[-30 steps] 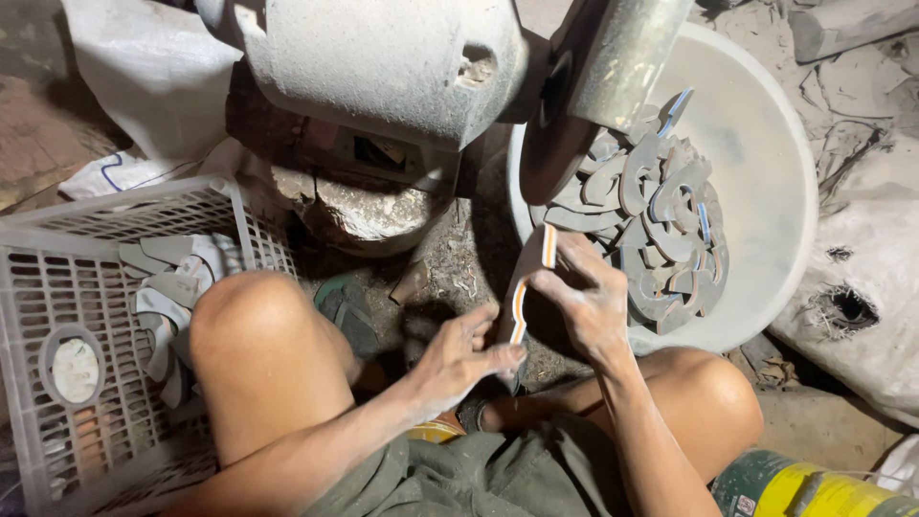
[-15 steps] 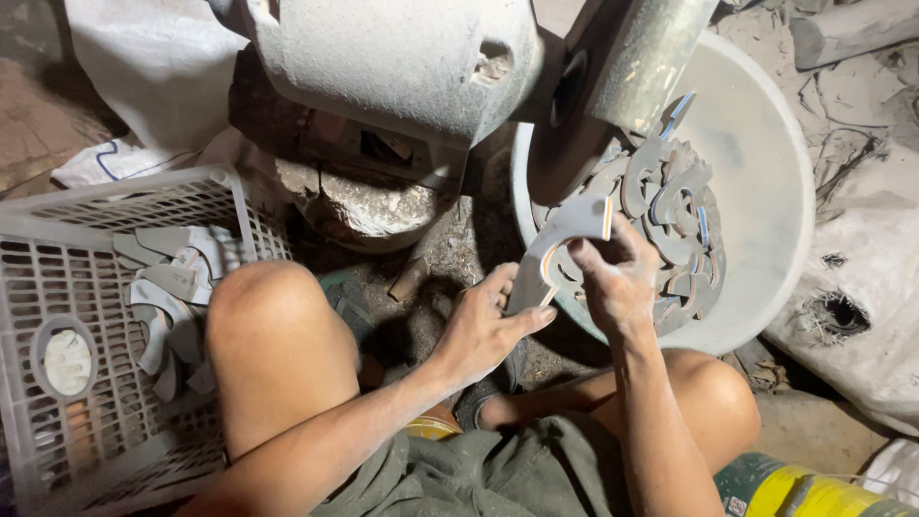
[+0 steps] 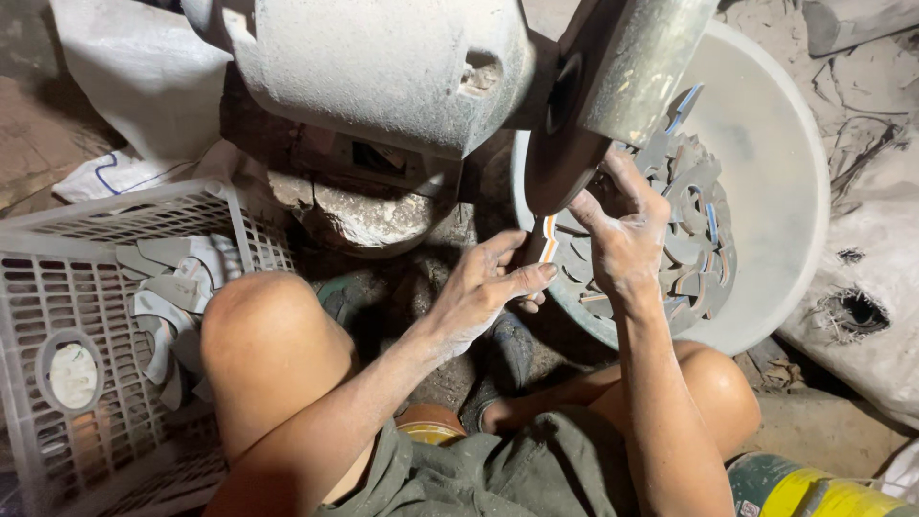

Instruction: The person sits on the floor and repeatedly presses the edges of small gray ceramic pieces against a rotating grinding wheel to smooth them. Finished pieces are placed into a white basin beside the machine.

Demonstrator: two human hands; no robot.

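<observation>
Dusty ground is lying all around a big grey grinding machine (image 3: pixel 383 77). Both hands are closing on a small curved piece with an orange edge (image 3: pixel 549 239): the right hand (image 3: pixel 627 235) is pinching it from above, and the left hand (image 3: pixel 488 287) is steadying it from below, just beside the dark grinding wheel (image 3: pixel 560 163). Fingers could be getting scraped, since they are sitting so close. A yellow and green can (image 3: pixel 814 490) is standing at the bottom right. A white bowl (image 3: pixel 785 191) is holding more pieces.

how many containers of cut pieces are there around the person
2. A white slotted plastic crate sits to the left, beside the left knee, holding grey curved pieces. A round white basin sits to the right, behind the right hand, piled with more pieces; others may be hidden.
</observation>
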